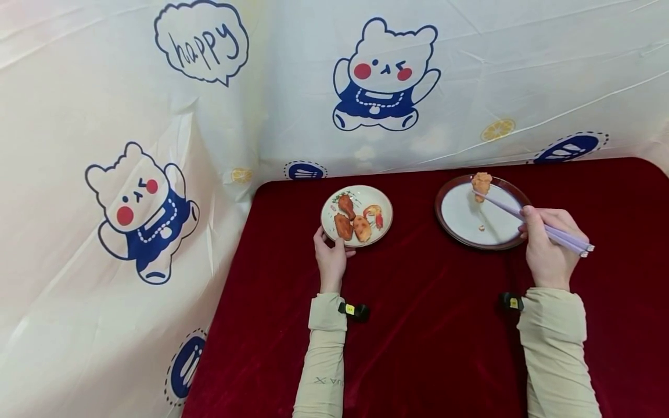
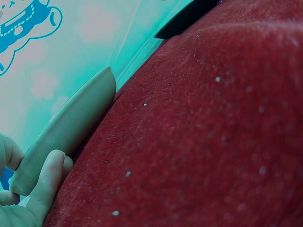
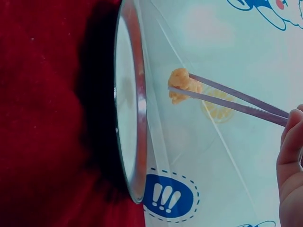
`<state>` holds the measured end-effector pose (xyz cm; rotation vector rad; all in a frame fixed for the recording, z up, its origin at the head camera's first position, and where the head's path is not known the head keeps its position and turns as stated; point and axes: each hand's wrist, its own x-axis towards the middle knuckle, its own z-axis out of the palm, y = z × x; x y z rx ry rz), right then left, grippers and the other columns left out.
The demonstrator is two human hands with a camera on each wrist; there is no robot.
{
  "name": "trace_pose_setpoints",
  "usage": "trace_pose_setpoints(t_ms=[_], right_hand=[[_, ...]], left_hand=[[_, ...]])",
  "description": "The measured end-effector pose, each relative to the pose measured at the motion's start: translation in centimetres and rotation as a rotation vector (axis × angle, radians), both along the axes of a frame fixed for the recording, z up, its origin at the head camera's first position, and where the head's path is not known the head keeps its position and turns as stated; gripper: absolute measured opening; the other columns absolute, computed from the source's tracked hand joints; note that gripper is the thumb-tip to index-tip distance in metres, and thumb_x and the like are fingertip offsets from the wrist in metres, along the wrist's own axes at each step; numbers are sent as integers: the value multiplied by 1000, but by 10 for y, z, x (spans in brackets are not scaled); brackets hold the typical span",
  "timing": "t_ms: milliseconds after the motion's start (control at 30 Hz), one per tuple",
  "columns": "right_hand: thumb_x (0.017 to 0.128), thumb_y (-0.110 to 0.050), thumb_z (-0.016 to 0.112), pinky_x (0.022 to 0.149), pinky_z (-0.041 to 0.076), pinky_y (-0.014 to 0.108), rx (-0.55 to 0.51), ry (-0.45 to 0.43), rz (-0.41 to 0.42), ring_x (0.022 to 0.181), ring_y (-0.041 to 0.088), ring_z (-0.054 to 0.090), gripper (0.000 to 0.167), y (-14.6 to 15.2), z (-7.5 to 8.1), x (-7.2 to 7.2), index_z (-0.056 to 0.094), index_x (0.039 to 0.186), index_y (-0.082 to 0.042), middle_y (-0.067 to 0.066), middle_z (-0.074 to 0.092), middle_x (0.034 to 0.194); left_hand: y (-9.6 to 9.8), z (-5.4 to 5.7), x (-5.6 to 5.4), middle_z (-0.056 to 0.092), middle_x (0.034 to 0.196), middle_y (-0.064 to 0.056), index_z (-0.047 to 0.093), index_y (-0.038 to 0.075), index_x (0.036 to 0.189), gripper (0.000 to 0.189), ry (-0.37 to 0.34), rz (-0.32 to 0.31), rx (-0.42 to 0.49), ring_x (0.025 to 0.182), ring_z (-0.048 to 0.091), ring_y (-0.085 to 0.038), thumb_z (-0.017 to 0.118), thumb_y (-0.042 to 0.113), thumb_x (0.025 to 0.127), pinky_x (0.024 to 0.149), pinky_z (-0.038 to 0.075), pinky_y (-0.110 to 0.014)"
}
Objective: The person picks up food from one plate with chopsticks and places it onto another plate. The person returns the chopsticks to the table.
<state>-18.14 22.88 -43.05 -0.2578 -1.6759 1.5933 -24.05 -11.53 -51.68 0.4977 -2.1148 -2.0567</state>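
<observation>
My left hand (image 1: 331,262) grips the near-left edge of a small cream plate (image 1: 364,196), thumb at the rim and other fingers lower down. On that plate lie a drumstick (image 1: 346,205), two browned pieces of meat and a shrimp (image 1: 374,215). Lilac chopsticks (image 1: 503,206) are held in my right hand (image 1: 554,247). Their tips pinch a lumpy golden piece of fried chicken (image 3: 180,86), raised over a larger brown-rimmed white plate (image 1: 457,212). In the left wrist view, the cream plate (image 2: 80,111) appears edge-on beside the fingers.
A small crumb (image 1: 481,228) sits on the larger plate. Both plates are toward the back of a table covered in dark red velvet cloth (image 1: 428,337). White printed fabric (image 1: 298,75) hangs behind the table and along its left side.
</observation>
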Motion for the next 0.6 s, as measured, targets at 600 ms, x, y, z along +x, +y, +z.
trace_pose_setpoints(t_ms=[600], right_hand=[[85, -3, 69, 49, 50, 9, -1, 77, 80, 52, 2, 59, 21, -16, 11, -6, 70, 83, 18, -4, 65, 71]], left_hand=[[0, 1, 1, 35, 145, -10, 25, 19, 150, 60, -8, 12, -7, 69, 66, -21, 49, 11, 96, 63, 63, -31]])
